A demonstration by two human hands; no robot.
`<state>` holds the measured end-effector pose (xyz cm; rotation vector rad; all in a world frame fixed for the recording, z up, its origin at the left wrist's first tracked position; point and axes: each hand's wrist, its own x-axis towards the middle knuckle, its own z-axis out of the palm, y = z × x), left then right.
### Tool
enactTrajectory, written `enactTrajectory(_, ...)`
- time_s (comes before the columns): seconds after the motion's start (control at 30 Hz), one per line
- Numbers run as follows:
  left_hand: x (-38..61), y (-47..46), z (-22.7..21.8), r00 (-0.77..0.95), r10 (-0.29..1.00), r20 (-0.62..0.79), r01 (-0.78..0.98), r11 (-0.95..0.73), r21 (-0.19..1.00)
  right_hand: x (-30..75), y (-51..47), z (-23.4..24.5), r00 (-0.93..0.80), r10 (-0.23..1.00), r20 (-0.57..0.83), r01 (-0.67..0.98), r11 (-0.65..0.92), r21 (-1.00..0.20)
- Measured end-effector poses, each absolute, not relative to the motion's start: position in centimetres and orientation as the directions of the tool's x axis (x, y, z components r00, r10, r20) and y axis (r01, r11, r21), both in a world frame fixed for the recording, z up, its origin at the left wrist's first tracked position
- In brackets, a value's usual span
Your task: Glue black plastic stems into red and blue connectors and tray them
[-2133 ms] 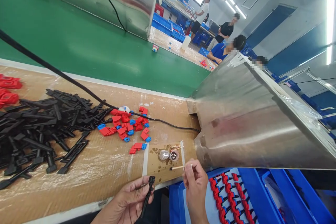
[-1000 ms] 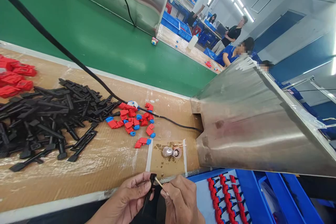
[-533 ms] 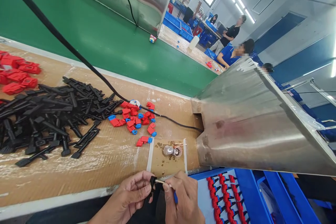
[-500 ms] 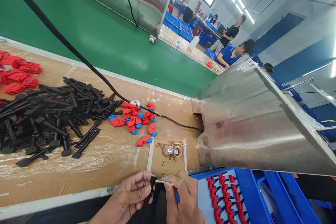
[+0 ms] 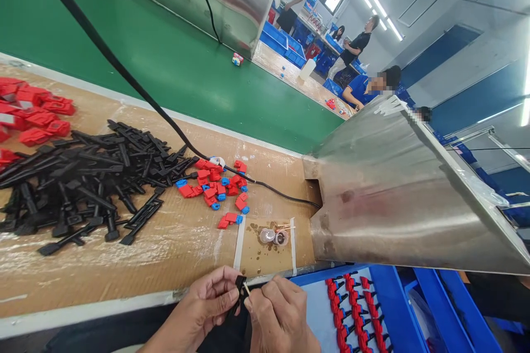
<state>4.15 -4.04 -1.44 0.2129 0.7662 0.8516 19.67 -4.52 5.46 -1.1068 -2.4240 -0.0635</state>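
Just off the bench's front edge, my left hand [image 5: 211, 298] is closed on a black plastic part [image 5: 240, 282], held by its wide end between thumb and fingers. My right hand [image 5: 277, 309] pinches a thin pale wooden stick [image 5: 247, 288], whose tip meets the end of the black part. On the bench beyond stand two small clear cups [image 5: 267, 236], one holding dark liquid [image 5: 281, 238], with more sticks [image 5: 286, 226] lying by them. Left of these lie red and blue pieces [image 5: 211, 185] and a large heap of black plastic parts [image 5: 91, 176].
Red parts [image 5: 33, 110] are piled at the far left. A black cable [image 5: 124, 80] crosses the bench into a notch in the metal panel [image 5: 406, 193]. At lower right, a blue tray [image 5: 318, 314] holds rows of red assemblies [image 5: 356, 309]. Several people work in the background.
My right hand has moved a little left and turned, so the stick now slants up to the black part. My left hand keeps its hold. The view has shifted slightly.
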Motion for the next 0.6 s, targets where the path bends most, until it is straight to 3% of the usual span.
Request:
enactTrajectory(0.1, 3.7, -4.1, -1.2, 0.406, 0.767, -0.497, -0.591, 0.635, 0.497, 20.1, -4.5, 5.7, -0.463, 0.773, 0.433, 0.767, 0.595, -0.242)
enactTrajectory(0.23, 3.1, -4.1, -0.8, 0.49, 0.72, -0.492, -0.613, 0.686, 0.393, 20.5, -5.4, 5.1, -0.308, 0.878, 0.367, 0.804, 0.446, -0.392)
enactTrajectory(0.43, 3.3, -4.1, -1.5, 0.542, 0.689, -0.481, -0.628, 0.712, 0.313, 19.8, -6.7, 3.6, -0.293, 0.787, 0.542, 0.817, 0.501, -0.285)
enactTrajectory(0.6, 3.3, -4.3, -2.1, 0.587, 0.644, -0.491, -0.653, 0.735, 0.183, 21.2, -6.5, 4.0, -0.147, 0.884, 0.443, 0.77, 0.384, -0.51)
